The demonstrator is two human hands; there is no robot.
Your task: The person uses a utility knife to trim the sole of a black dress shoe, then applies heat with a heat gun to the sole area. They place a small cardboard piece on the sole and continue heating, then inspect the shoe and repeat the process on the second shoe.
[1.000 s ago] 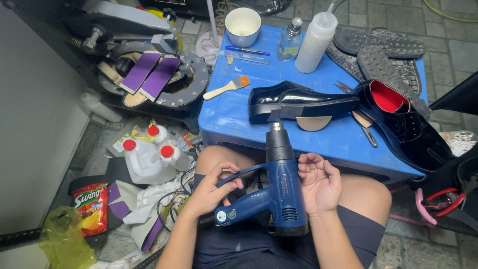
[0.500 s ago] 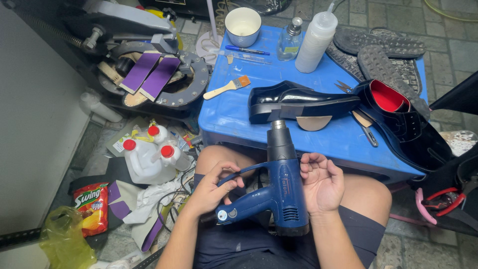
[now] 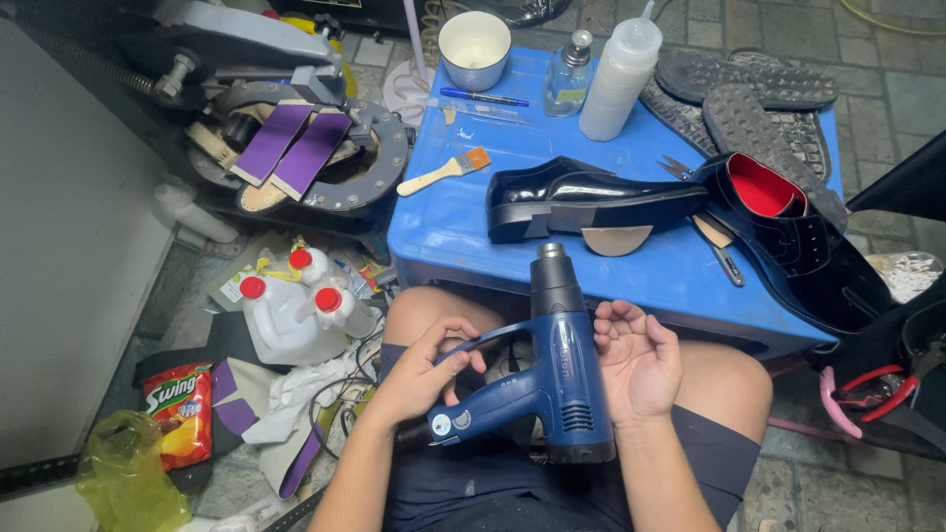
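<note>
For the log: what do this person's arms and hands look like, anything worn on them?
Both forearms are bare, with no sleeves in view. The left hand and right hand wear no gloves, and no rings, watch or bracelets show. Fingernails are short. Dark shorts cover the thighs below the arms.

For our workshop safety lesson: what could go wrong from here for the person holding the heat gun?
1. The heat gun nozzle points toward the black shoe; it might scorch if switched on.
2. The right hand lies open beside the barrel, risking a burn.
3. The squeeze bottle stands ahead of the nozzle.
</note>
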